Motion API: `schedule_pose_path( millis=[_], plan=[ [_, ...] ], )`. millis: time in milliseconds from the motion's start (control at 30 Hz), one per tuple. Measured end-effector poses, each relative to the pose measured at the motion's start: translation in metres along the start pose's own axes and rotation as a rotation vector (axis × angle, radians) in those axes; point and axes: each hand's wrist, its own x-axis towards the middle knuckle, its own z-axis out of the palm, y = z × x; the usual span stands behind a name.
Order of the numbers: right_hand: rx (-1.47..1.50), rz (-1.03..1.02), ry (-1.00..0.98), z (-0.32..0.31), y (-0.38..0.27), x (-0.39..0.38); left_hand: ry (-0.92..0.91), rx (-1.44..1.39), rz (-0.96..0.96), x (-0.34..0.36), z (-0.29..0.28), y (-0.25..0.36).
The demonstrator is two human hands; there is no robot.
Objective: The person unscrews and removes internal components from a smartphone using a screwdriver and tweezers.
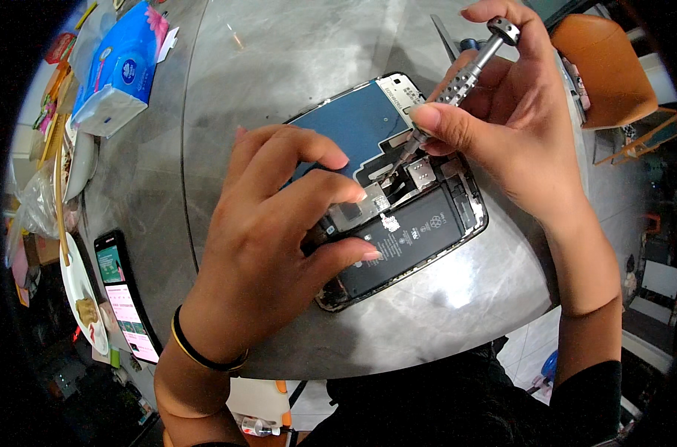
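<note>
An opened phone lies on the grey table, its black battery (420, 237) and a blue backing panel (346, 123) exposed. My right hand (536, 141) grips a silver screwdriver (458, 88) with a knurled handle, tilted down to the left. Its tip is among small metal parts near the phone's middle; what exactly it touches is too small to tell. My left hand (260, 205) reaches over the phone's left side, thumb and fingers apart with nothing seen between them. Its fingertips are close to a silvery shield plate (357, 211), and the thumb tip is over the battery.
A blue tissue pack (122, 71) stands at the far left. Nearer me are a lit smartphone (126, 298) and a white plate (78, 283) with food bits. Beyond my right hand lies a pointed metal tool (444, 36), partly hidden. An orange chair (606, 71) is at right.
</note>
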Motion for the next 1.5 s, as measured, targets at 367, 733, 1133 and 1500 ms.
schedule_pose_path(
  millis=[367, 733, 1133, 1500],
  plan=[
    [-0.144, 0.176, 0.096, 0.003, -0.001, 0.0, 0.002, 0.005, 0.013, -0.001, 0.001, -0.003],
    [-0.052, 0.254, 0.04, -0.005, -0.004, 0.004, 0.001, -0.007, -0.005, -0.001, 0.001, -0.001],
    [0.005, 0.342, 0.024, -0.008, -0.008, 0.006, -0.042, 0.015, -0.012, 0.0, -0.001, 0.003],
    [0.121, 0.378, 0.003, -0.008, -0.015, 0.006, -0.102, 0.075, -0.039, 0.0, -0.001, 0.007]
  ],
)
